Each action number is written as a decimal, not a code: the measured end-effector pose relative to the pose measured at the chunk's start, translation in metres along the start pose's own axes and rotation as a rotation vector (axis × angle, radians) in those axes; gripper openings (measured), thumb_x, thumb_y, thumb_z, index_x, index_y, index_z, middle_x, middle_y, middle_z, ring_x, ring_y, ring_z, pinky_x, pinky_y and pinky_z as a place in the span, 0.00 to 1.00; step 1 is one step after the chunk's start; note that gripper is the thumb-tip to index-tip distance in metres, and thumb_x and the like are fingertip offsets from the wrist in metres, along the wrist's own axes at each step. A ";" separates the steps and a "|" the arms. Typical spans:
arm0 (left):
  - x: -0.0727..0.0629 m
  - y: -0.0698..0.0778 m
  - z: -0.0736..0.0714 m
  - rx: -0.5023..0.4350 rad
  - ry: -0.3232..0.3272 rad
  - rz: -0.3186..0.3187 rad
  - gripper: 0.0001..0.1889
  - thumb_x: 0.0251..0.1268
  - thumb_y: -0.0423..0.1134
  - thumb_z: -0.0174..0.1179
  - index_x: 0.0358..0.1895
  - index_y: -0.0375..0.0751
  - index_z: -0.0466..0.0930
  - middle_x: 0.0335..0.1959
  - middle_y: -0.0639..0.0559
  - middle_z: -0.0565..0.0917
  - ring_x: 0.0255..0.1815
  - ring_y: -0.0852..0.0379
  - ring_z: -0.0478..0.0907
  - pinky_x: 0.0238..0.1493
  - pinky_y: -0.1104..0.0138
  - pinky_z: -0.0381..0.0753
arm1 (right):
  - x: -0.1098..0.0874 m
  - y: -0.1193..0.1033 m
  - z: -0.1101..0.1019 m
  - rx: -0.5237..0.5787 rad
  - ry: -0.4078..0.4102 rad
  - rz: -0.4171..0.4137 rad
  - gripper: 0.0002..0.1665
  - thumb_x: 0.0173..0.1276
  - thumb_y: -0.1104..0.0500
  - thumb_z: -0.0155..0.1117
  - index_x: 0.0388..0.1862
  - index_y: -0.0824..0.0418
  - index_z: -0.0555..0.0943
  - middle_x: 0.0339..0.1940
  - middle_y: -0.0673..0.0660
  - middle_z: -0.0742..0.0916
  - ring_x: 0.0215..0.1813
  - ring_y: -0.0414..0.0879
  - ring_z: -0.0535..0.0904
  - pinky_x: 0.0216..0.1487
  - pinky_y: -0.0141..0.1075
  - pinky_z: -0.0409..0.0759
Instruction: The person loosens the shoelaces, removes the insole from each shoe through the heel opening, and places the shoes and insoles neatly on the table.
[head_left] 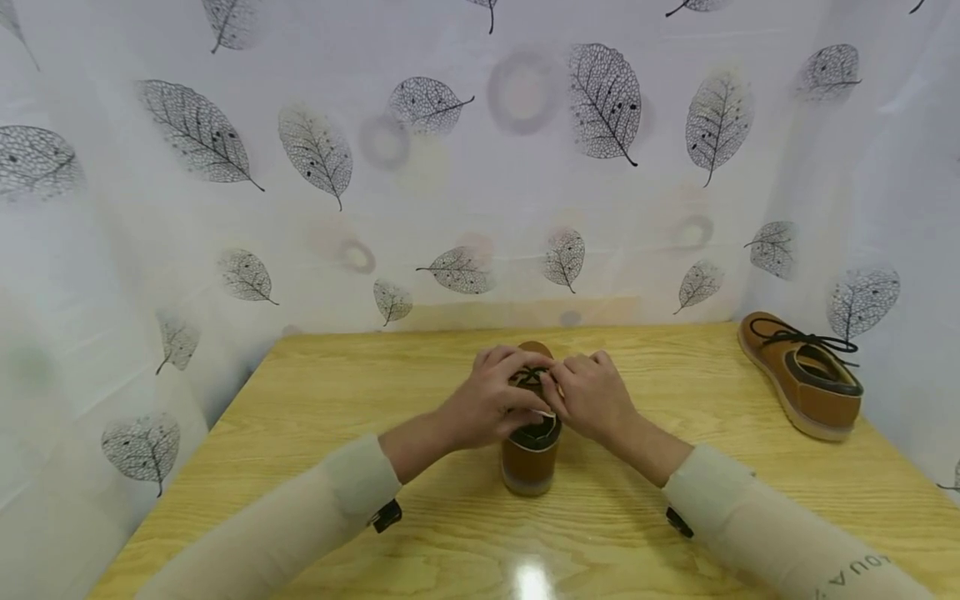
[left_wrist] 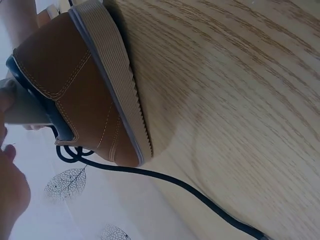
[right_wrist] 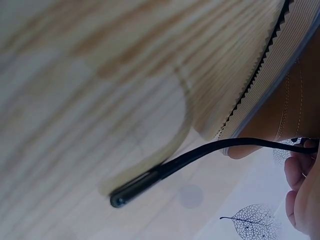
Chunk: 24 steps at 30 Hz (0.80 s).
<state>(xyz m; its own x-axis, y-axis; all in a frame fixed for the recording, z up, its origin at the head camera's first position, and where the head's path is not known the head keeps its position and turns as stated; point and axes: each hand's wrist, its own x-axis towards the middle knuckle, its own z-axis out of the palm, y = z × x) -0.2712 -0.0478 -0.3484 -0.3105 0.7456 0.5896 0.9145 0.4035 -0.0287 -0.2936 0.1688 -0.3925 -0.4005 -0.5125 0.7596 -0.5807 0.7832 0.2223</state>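
Note:
A brown leather shoe [head_left: 529, 462] stands on the table with its toe pointing away and its dark-lined opening nearer me. My left hand [head_left: 487, 400] bends over its lacing from the left, with fingers pinching at the black shoelace [head_left: 531, 375]; the exact grip is partly hidden. In the left wrist view, a fingertip lies by the pale tongue [left_wrist: 27, 107], and a lace end trails across the table. My right hand [head_left: 592, 396] meets it from the other side and pinches the lace. The right wrist view shows a lace end with a dark tip [right_wrist: 135, 187] hanging below curled fingers [right_wrist: 294, 172].
Another brown shoe [head_left: 813, 392], its black laces tied in a bow, stands near the table's right edge. The wooden table [head_left: 360, 375] backs onto a white curtain [head_left: 465, 192] printed with leaves, which also hangs at both sides.

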 end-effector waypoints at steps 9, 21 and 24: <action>-0.003 -0.002 0.001 0.244 -0.182 -0.018 0.04 0.65 0.46 0.65 0.39 0.55 0.88 0.63 0.52 0.77 0.62 0.49 0.68 0.61 0.50 0.66 | -0.002 0.000 0.002 -0.017 0.003 -0.011 0.17 0.70 0.51 0.52 0.24 0.57 0.75 0.18 0.52 0.79 0.22 0.49 0.77 0.31 0.45 0.72; -0.007 -0.001 0.004 0.338 -0.041 0.167 0.04 0.67 0.40 0.64 0.41 0.49 0.87 0.60 0.53 0.80 0.60 0.51 0.71 0.60 0.55 0.65 | -0.002 -0.001 0.000 -0.021 -0.043 0.005 0.37 0.82 0.41 0.24 0.25 0.57 0.75 0.19 0.53 0.79 0.23 0.50 0.77 0.33 0.46 0.72; -0.007 -0.005 0.009 0.273 -0.001 0.144 0.04 0.66 0.41 0.64 0.41 0.48 0.84 0.58 0.51 0.80 0.60 0.51 0.71 0.59 0.55 0.65 | -0.002 0.000 0.001 -0.022 -0.012 0.002 0.32 0.82 0.44 0.31 0.24 0.57 0.74 0.18 0.53 0.78 0.21 0.50 0.76 0.31 0.45 0.71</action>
<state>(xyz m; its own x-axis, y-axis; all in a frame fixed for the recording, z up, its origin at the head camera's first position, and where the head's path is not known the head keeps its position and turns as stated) -0.2756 -0.0504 -0.3598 -0.1828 0.8062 0.5628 0.8460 0.4206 -0.3277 -0.2936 0.1691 -0.3944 -0.4100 -0.5151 0.7527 -0.5640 0.7917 0.2346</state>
